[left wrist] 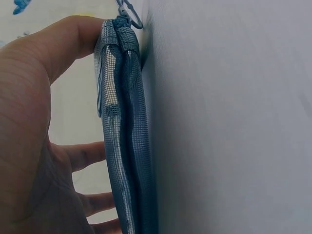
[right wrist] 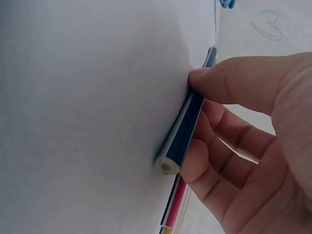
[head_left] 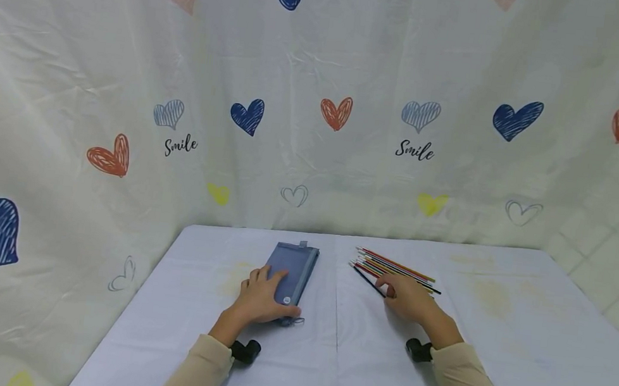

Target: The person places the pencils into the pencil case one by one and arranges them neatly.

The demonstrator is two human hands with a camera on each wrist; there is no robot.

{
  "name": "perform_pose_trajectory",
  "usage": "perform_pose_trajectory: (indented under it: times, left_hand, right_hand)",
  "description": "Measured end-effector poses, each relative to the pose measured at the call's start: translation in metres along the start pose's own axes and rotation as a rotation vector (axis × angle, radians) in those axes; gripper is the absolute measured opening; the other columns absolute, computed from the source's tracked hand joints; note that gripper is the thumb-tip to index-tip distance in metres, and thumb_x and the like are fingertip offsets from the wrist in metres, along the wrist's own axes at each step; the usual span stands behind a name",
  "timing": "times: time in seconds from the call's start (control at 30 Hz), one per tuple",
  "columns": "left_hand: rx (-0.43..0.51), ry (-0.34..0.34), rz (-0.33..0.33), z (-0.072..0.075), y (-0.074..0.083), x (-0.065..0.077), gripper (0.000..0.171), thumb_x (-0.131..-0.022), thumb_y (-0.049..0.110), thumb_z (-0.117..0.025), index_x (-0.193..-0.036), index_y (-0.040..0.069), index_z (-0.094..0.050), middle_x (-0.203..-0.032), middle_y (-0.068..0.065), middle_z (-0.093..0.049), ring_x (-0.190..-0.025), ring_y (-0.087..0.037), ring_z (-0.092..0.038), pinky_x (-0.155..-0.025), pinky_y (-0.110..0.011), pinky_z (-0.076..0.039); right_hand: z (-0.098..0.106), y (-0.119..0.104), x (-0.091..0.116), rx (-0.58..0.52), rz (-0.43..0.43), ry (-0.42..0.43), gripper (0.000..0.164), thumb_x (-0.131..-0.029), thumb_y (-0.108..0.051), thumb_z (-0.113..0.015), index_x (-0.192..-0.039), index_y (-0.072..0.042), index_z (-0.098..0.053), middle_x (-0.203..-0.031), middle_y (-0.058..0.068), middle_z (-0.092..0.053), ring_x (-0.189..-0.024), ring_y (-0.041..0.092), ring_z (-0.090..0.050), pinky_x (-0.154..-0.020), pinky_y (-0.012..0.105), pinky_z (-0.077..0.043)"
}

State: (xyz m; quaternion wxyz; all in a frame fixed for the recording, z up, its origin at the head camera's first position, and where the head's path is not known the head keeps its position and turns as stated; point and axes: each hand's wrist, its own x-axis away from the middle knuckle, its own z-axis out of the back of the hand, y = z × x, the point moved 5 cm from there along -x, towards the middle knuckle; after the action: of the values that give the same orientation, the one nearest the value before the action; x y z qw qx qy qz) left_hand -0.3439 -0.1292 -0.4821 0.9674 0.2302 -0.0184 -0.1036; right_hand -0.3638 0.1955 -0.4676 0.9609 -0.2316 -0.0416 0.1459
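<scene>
A blue-grey mesh zip pouch lies flat on the white table. My left hand rests on it with fingers spread; in the left wrist view the thumb touches the pouch's end near the zip pull. To the right, my right hand pinches a dark blue pencil that lies apart from the rest. In the right wrist view this pencil sits between thumb and curled fingers, its blunt end toward the camera. Several coloured pencils lie in a loose bundle just beyond the hand.
The table is covered by a white cloth with a fold line running down between the hands. Behind it hangs a pale curtain printed with hearts. Small black cameras are strapped at both wrists.
</scene>
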Motion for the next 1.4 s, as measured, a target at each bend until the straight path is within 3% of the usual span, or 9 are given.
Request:
perform_pose_trajectory:
  times: [0.53,1.17,1.4]
  left_hand:
    - [-0.022,0.026,0.022,0.000,-0.001,-0.001,0.090,-0.080,0.063,-0.075,-0.154,0.023,-0.045,-0.163,-0.023,-0.029,-0.146,-0.044,-0.029,-0.106,-0.063,-0.030]
    - [-0.072,0.046,0.047,-0.001,-0.002,0.000,0.088,-0.079,0.068,-0.070,-0.153,0.025,-0.048,-0.163,-0.021,-0.032,-0.137,-0.041,-0.036,-0.093,-0.056,-0.034]
    - [-0.059,0.044,0.047,0.002,0.001,0.001,0.088,-0.081,0.069,-0.069,-0.153,0.023,-0.048,-0.162,-0.023,-0.033,-0.138,-0.043,-0.035,-0.098,-0.061,-0.034]
  right_hand:
    - [-0.003,-0.007,0.001,-0.003,-0.014,-0.027,0.045,-0.085,-0.003,-0.072,-0.128,-0.014,-0.065,-0.083,0.002,-0.061,-0.067,0.016,-0.055,-0.059,0.031,-0.044]
    - [-0.004,-0.013,0.003,-0.032,0.019,-0.021,0.048,-0.084,-0.001,-0.068,-0.131,-0.011,-0.064,-0.083,0.002,-0.061,-0.066,0.016,-0.054,-0.058,0.031,-0.044]
    - [-0.003,-0.020,0.003,-0.130,0.054,-0.014,0.050,-0.085,-0.001,-0.066,-0.133,-0.009,-0.063,-0.085,0.002,-0.061,-0.067,0.015,-0.053,-0.060,0.031,-0.044]
